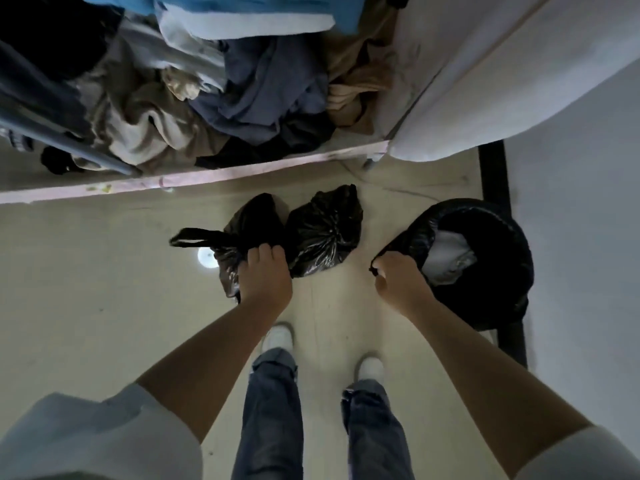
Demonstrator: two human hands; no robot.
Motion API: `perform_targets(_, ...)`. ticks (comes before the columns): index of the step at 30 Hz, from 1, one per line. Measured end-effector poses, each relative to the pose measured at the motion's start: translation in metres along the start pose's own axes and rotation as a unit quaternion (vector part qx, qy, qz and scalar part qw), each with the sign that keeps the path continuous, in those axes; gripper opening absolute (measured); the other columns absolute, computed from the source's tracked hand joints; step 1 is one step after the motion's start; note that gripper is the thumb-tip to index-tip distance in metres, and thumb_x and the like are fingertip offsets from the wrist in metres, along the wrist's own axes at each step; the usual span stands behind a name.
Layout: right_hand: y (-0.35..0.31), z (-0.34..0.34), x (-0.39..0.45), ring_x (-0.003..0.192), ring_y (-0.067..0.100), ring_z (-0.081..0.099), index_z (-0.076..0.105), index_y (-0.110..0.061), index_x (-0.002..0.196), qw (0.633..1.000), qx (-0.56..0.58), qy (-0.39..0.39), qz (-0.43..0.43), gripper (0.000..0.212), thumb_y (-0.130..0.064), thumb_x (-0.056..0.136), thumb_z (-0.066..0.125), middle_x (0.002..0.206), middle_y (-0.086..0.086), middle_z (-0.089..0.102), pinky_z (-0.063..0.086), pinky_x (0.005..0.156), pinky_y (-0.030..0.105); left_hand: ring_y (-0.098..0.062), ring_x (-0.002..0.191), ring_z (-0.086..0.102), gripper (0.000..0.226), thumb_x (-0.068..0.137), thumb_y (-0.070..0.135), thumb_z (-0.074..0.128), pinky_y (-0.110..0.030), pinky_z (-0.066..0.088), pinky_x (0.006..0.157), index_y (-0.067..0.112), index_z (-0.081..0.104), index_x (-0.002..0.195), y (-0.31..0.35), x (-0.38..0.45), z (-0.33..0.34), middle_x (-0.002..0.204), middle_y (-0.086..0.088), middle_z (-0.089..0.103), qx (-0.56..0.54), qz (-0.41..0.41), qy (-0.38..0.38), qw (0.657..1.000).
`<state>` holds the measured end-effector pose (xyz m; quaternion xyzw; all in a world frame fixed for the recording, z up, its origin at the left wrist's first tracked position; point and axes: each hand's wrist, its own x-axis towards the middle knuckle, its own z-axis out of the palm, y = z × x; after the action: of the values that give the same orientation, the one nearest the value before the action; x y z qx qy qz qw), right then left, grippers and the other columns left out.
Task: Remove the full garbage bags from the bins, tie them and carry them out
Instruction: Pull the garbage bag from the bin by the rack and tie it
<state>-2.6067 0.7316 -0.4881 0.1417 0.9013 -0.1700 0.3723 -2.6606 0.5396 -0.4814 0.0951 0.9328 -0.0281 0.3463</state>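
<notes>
Left hand (265, 271) clenches a black bag (242, 230) beside a tied bag (323, 230) on the floor (86, 271). Right hand (398, 277) grasps the bin liner (415, 233).

heap of crumpled clothes (221, 98) on shelf | pale floor (86, 289) | white mattress (502, 81) | cable (398, 188)

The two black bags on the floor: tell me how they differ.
The left bag is gripped by the left hand and has a loop handle sticking out sideways; the middle bag lies untouched, its top gathered shut. The left bag is partly hidden by the hand; the middle bag shows whole. Both are black, glossy and crumpled.
</notes>
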Motion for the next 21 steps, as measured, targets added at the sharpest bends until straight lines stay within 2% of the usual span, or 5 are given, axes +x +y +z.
perform_targets(5, 0.097, 0.002, -0.049, 0.125, 0.03, 0.044, 0.051, -0.008, 0.124, 0.995, -0.02, -0.014, 0.097, 0.035, -0.015, 0.091, 0.043, 0.13, 0.012, 0.052, 0.039, 0.099, 0.035, -0.026, 0.124, 0.04, 0.033, 0.095, 0.014, 0.038, -0.034, 0.039, 0.097, 0.009, 0.04, 0.127, 0.075, -0.033, 0.018, 0.132, -0.01, 0.044, 0.007, 0.061, -0.015, 0.998)
perform_targets(8, 0.152, 0.013, -0.069, 0.124, 0.028, 0.043, 0.048, -0.011, 0.126, 0.991, -0.071, -0.026, 0.106, 0.036, -0.024, 0.093, 0.042, 0.13, 0.009, 0.051, 0.04, 0.098, 0.037, -0.024, 0.127, 0.038, 0.034, 0.096, 0.017, 0.037, -0.033, 0.038, 0.099, 0.011, 0.04, 0.13, 0.123, -0.048, 0.041, 0.135, -0.008, 0.043, -0.006, 0.061, -0.009, 0.998)
perform_targets(15, 0.239, 0.053, -0.098, 0.128, 0.025, 0.04, 0.04, -0.013, 0.133, 0.987, -0.158, -0.008, -0.006, 0.042, -0.031, 0.095, 0.039, 0.135, 0.007, 0.045, 0.035, 0.103, 0.036, -0.024, 0.13, 0.036, 0.04, 0.097, 0.025, 0.037, -0.034, 0.039, 0.099, 0.015, 0.037, 0.136, 0.221, -0.094, 0.104, 0.139, -0.005, 0.042, -0.017, 0.019, -0.008, 1.0)
perform_targets(18, 0.261, 0.071, -0.094, 0.131, 0.025, 0.036, 0.039, -0.014, 0.136, 0.985, -0.164, 0.039, -0.045, 0.043, -0.029, 0.095, 0.041, 0.141, 0.005, 0.039, 0.033, 0.105, 0.037, -0.024, 0.132, 0.034, 0.042, 0.097, 0.024, 0.038, -0.034, 0.038, 0.101, 0.017, 0.036, 0.139, 0.248, -0.101, 0.132, 0.143, -0.003, 0.04, -0.038, 0.023, 0.002, 0.999)
perform_targets(21, 0.271, 0.087, -0.081, 0.113, 0.028, 0.059, 0.064, -0.009, 0.112, 0.981, -0.116, 0.134, -0.081, 0.046, -0.026, 0.072, 0.074, 0.123, 0.008, 0.061, 0.049, 0.09, 0.04, -0.022, 0.136, 0.03, 0.047, 0.096, 0.025, 0.039, -0.033, 0.036, 0.103, 0.02, 0.032, 0.142, 0.262, -0.09, 0.155, 0.148, 0.0, 0.034, -0.057, 0.046, 0.038, 0.997)
